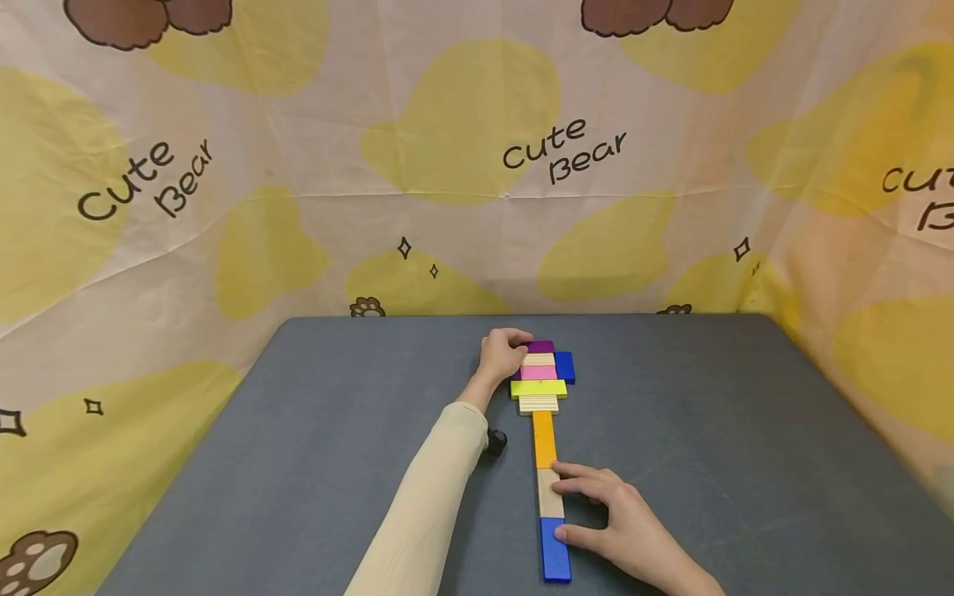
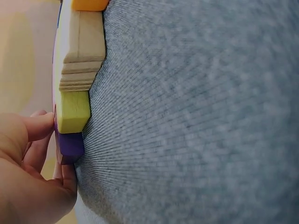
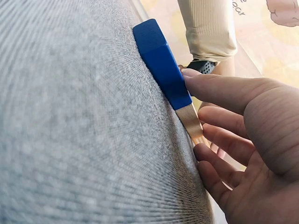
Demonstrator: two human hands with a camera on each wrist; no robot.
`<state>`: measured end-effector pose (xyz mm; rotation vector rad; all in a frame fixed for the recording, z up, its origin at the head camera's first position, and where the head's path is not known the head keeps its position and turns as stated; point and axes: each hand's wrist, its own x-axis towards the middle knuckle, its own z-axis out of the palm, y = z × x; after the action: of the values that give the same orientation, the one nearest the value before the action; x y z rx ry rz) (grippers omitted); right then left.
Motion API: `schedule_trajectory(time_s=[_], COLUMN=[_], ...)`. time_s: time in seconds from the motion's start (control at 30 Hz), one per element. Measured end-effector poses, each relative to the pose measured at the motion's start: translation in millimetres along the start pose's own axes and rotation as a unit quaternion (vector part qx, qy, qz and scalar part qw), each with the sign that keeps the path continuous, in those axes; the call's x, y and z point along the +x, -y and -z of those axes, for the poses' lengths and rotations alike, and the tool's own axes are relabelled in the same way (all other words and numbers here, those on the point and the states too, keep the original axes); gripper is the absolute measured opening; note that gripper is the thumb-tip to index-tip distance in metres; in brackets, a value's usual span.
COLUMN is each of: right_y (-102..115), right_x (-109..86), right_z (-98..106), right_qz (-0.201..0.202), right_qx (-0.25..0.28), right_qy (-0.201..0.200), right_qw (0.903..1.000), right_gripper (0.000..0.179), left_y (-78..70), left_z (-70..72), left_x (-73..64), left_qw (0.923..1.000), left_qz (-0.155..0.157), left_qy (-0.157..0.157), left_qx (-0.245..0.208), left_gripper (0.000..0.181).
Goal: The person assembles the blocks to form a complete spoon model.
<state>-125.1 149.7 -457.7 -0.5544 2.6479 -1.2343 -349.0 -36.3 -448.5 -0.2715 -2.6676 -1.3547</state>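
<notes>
Flat coloured blocks lie in a line, with a wider cluster at the far end. There, my left hand (image 1: pixel 502 354) holds a dark purple block (image 2: pixel 71 145) at the cluster's left edge between thumb and fingers. Around it are another purple block (image 1: pixel 540 347), a pink block (image 1: pixel 538 372), a yellow-green block (image 1: pixel 538 388) and a blue block (image 1: pixel 565 367). Nearer, my right hand (image 1: pixel 622 517) rests beside the tail, its fingers spread apart. Its thumb touches the near blue block (image 1: pixel 555 553); its other fingertips reach the plain wooden block (image 1: pixel 551 494) and the orange block's (image 1: pixel 545 439) near end.
Thin plain wood strips (image 1: pixel 538 405) join the cluster to the orange block. Everything lies on a grey cloth-covered table (image 1: pixel 708 447). A patterned fabric (image 1: pixel 447 157) hangs behind the table's far edge. A dark wrist device (image 1: pixel 496 442) sticks out from the left sleeve.
</notes>
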Motion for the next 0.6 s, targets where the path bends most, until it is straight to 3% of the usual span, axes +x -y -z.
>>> schedule_trajectory(time_s=[0.2,0.6], right_y=[0.4,2.3], right_x=[-0.3,-0.5], right_z=[-0.6,-0.7], right_qz=[0.0,-0.012], right_qx=[-0.002,-0.006], right_qy=[-0.001,-0.004], right_qw=[1.0,0.9999], right_gripper=[0.051,0.051], left_y=[-0.2,5.6], left_z=[1.1,5.1], left_x=[0.4,0.8], left_qw=[0.9998,0.9995], left_qz=[0.016,0.006], left_qy=[0.007,0.019], left_qx=[-0.006,-0.026], left_gripper=[0.024,0.024])
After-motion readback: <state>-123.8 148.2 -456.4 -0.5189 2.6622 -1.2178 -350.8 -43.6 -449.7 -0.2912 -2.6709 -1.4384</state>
